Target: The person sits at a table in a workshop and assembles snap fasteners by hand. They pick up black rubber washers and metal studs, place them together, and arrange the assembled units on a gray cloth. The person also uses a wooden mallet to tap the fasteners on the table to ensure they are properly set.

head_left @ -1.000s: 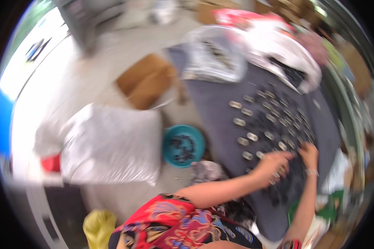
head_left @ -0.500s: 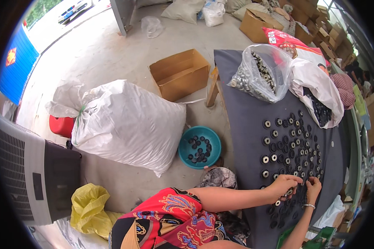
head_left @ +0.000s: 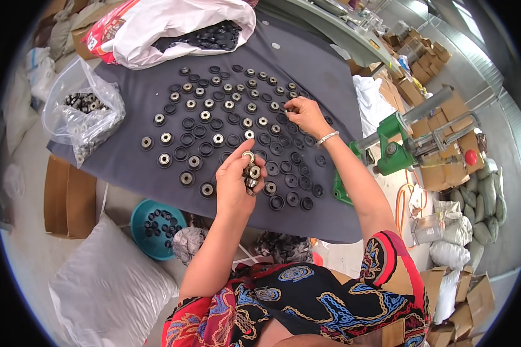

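My left hand is closed round several small metal bearings, palm partly up, above the near part of the dark table. Farther off to the right, my right hand, with a bracelet at its wrist, reaches down among the black rings. Its thumb and fingers are pinched together at the tabletop; what lies between the tips is too small to make out. Many black rings are spread over the cloth. A good number hold a bearing in the middle, such as the bearing-filled ring nearest my left wrist; those at right are mostly bare.
A clear bag of bearings sits at the table's left corner. Behind is a white sack of black parts. A green hand press stands right. Below left are a teal basin, a cardboard box and a white sack.
The view has swung to the right, bringing the table to the middle. My hands, close together before, are now apart, the right one farther out. Bearings stay in my left hand.
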`<state>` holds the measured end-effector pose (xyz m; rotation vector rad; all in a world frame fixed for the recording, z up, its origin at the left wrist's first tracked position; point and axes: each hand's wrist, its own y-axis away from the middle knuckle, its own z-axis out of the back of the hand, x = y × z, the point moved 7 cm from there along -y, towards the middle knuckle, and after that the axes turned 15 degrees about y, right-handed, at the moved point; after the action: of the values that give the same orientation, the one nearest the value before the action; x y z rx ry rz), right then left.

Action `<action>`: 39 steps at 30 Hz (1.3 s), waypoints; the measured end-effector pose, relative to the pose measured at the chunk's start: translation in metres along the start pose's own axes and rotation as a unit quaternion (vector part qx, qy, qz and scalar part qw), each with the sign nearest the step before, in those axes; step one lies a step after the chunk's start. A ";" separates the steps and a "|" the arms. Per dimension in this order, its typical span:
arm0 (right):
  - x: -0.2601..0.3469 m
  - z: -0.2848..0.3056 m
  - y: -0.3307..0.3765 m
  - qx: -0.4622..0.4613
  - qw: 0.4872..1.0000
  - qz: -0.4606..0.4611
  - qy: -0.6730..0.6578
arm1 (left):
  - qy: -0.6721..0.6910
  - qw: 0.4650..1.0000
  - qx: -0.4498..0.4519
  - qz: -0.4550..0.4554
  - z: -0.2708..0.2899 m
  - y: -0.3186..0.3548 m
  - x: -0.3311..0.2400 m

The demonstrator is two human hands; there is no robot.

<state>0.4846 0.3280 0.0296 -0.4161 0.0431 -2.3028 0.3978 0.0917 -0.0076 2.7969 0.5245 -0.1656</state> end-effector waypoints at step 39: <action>0.146 0.035 0.108 0.145 0.957 0.251 -0.006 | -0.247 0.968 0.043 0.009 -0.004 0.011 0.021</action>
<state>0.4775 0.1522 0.0874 -0.2330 -0.1745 -1.7683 0.4219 0.0902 -0.0041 2.6911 0.3714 -0.8712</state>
